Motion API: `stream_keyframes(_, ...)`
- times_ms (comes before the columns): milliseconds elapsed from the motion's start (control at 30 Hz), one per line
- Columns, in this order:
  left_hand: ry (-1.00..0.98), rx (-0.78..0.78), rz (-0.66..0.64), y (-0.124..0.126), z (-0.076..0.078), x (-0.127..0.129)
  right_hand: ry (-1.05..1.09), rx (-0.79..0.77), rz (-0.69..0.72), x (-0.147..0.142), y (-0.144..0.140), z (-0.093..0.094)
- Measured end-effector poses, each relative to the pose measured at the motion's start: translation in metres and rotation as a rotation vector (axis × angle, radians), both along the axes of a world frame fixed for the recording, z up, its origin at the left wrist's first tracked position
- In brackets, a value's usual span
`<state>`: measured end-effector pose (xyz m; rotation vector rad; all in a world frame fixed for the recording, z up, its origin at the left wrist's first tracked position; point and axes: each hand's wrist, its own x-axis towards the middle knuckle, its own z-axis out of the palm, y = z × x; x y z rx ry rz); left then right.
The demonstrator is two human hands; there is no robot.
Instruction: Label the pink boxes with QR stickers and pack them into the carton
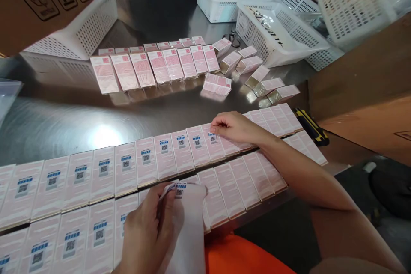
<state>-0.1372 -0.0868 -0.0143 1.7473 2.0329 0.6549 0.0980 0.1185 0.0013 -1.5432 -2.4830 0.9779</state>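
Strip of printed labels [189,227], lower centre of the frame: the white band hangs toward the bottom edge, its upper end bearing blue print and a QR code. The left hand [149,222] pinches this upper end between thumb and fingers; it rises from the bottom edge, back of the hand toward the viewer, fingers curled inward. The right hand [234,126], right of centre, has thumb and forefinger pressed together at the top of a label [212,138] lying on a pink box [215,152]; whether they grip its edge cannot be told. The right forearm slants from the lower right corner up and leftward, crossing above the lower row of boxes [226,188]. The upper row of boxes [103,180], labelled from the left edge to the right hand, runs obliquely across the desk [64,128]. A yellow-and-black cutter [311,127] lies beside its right end. Farther out, wrapped pink boxes [141,70] stand at upper centre, with white baskets [266,53] at upper right.
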Motion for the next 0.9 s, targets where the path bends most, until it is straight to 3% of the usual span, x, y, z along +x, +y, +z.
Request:
stream_keyframes(333,0.002,-0.001,-0.004,0.000,0.000,-0.001,-0.017,0.073,-0.033,-0.002,-0.009,-0.005)
stream_keyframes(500,-0.015,0.080,-0.061,0.002,-0.009,-0.007,0.108,0.296,-0.224,0.001,-0.016,-0.009)
stream_keyframes(567,-0.035,0.117,-0.075,0.003,-0.012,-0.009,0.181,0.325,-0.234,-0.007,-0.028,-0.003)
stream_keyframes(733,-0.134,0.107,-0.044,0.005,-0.009,-0.008,0.405,0.084,0.121,-0.044,-0.081,0.007)
stream_keyframes(833,-0.180,0.072,-0.009,0.005,-0.006,-0.007,0.301,0.267,0.318,-0.058,-0.107,0.002)
stream_keyframes(900,-0.182,0.049,0.021,0.005,-0.006,-0.008,0.246,0.418,0.528,-0.059,-0.116,0.002)
